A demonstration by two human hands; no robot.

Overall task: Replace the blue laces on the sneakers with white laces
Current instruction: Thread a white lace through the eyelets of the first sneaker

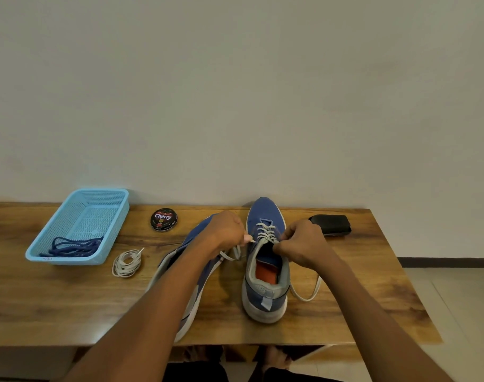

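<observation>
Lacing of the right-of-centre sneaker (265, 260) in progress: left hand (227, 230) and right hand (298, 244) each pinch a white lace (265, 234) end near the upper eyelets, likely next to thread; blue laces (75, 247) lie in the basket (70, 216) at left.

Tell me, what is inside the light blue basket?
Inside the basket lies a tangle of dark blue laces, bunched at its near end. Whether something is under the laces cannot be seen.

Brown wood-grain tabletop (359, 285). On it: light-blue perforated plastic basket (70, 216); round black polish tin (163, 219); coiled white shoelace (127, 263); two blue-and-grey sneakers (266, 266); black rectangular brush (331, 225).
</observation>
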